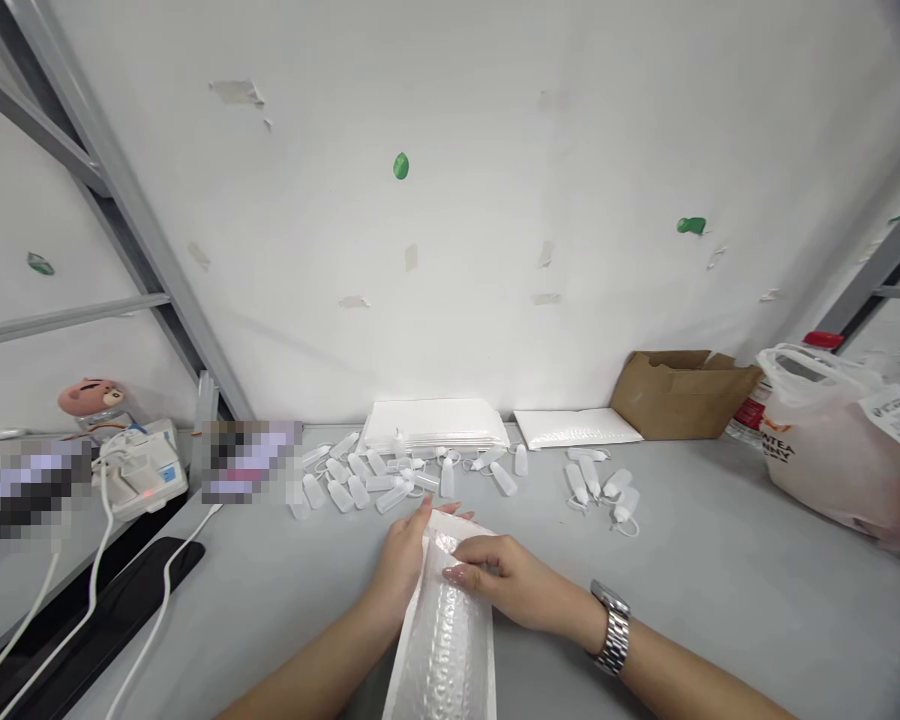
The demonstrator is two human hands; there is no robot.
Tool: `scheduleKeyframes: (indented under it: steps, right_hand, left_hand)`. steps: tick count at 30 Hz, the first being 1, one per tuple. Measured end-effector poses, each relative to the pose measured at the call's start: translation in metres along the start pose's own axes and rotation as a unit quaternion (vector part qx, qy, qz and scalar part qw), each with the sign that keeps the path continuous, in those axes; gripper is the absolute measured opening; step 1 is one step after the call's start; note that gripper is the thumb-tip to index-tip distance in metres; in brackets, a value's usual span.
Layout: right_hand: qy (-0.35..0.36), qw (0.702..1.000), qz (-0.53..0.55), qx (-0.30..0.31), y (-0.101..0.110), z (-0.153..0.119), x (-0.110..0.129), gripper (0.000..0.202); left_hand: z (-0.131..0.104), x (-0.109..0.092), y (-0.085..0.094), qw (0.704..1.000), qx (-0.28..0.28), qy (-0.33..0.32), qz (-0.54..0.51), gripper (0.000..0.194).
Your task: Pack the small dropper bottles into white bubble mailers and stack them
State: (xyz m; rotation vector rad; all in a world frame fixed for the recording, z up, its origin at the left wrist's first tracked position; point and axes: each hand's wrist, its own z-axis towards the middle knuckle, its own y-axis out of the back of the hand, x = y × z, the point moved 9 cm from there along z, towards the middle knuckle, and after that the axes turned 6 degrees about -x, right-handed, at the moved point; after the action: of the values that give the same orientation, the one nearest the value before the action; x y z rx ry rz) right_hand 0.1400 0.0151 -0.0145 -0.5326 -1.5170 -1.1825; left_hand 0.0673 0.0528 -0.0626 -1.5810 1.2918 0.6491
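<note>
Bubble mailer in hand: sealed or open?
Looks open: flap on the bubble mailer extends unfolded beyond the right hand. Contents: cannot tell.

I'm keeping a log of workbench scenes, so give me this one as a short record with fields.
Left hand: holds the padded envelope near its top, at the left edge
Right hand: thumb and fingers on the envelope's upper part; metal watch at the wrist
Small bottles: spread on the grey table, larger group left, smaller group right
Back of table: stack of white envelopes, a separate envelope, cardboard box
Far right: plastic bag
</note>
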Motion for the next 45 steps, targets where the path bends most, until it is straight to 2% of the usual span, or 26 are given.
scheduleKeyframes:
  steps: [2, 4, 8, 11, 13, 16, 19, 22, 25, 27, 29, 32, 35, 38, 41, 45]
  right_hand:
    - [0.001, 1.000, -0.011, -0.006, 0.001, 0.000, 0.001, 0.034]
    - [-0.010, 0.999, -0.015, -0.042, 0.007, 0.001, 0.000, 0.026]
    - [0.014, 0.987, -0.023, -0.159, 0.036, 0.003, -0.005, 0.021]
    - [0.024, 0.946, -0.135, -0.294, 0.076, 0.003, -0.017, 0.022]
    - [0.003, 0.905, -0.261, -0.337, 0.094, 0.006, -0.029, 0.024]
    - [-0.025, 0.860, -0.398, -0.320, 0.102, 0.014, -0.046, 0.024]
    - [-0.035, 0.852, -0.436, -0.288, 0.100, 0.018, -0.053, 0.017]
    - [-0.042, 0.879, -0.379, -0.288, 0.104, 0.013, -0.050, 0.014]
    - [-0.090, 0.919, -0.237, -0.301, 0.117, 0.006, -0.052, 0.018]
    - [-0.112, 0.932, -0.133, -0.319, 0.125, 0.001, -0.049, 0.022]
    - [-0.095, 0.941, -0.042, -0.323, 0.126, 0.000, -0.038, 0.026]
    - [-0.057, 0.958, 0.051, -0.275, 0.111, 0.004, -0.020, 0.029]
    - [-0.039, 0.973, 0.075, -0.215, 0.089, 0.006, -0.010, 0.027]
    - [-0.015, 0.986, 0.036, -0.164, 0.072, 0.008, -0.008, 0.026]
    - [-0.001, 0.991, 0.018, -0.134, 0.066, 0.008, -0.009, 0.028]
    - [-0.023, 0.993, 0.075, -0.086, 0.061, 0.007, -0.011, 0.032]
  left_hand:
    - [-0.001, 0.000, -0.001, 1.000, 0.000, 0.005, -0.008, 0.043]
    - [-0.002, -0.001, 0.000, 1.000, -0.001, 0.002, -0.009, 0.043]
    - [-0.003, -0.005, 0.005, 0.999, -0.018, -0.015, 0.024, 0.046]
    - [-0.004, -0.001, 0.008, 0.999, -0.032, 0.018, 0.006, 0.045]
    - [-0.005, 0.001, 0.008, 0.999, -0.034, 0.038, -0.017, 0.043]
    - [-0.005, 0.000, 0.005, 0.998, -0.029, 0.042, -0.023, 0.042]
    - [-0.005, 0.001, 0.005, 0.999, -0.022, 0.046, -0.016, 0.044]
    - [-0.003, 0.002, 0.006, 0.999, -0.018, 0.044, -0.008, 0.047]
    - [-0.002, 0.004, 0.007, 0.999, -0.013, 0.048, 0.000, 0.049]
    - [-0.002, 0.005, 0.008, 0.999, -0.013, 0.052, 0.001, 0.050]
    - [-0.002, 0.005, 0.009, 0.998, -0.017, 0.056, 0.005, 0.051]
    - [-0.001, 0.004, 0.010, 0.998, -0.022, 0.058, 0.013, 0.055]
    - [-0.001, 0.003, 0.009, 0.999, -0.018, 0.048, 0.014, 0.057]
    - [-0.001, 0.001, 0.005, 0.999, 0.000, 0.030, 0.015, 0.058]
    - [-0.004, -0.001, -0.004, 0.999, 0.036, 0.014, 0.014, 0.058]
    - [-0.009, -0.001, -0.013, 0.998, 0.065, 0.012, 0.019, 0.057]
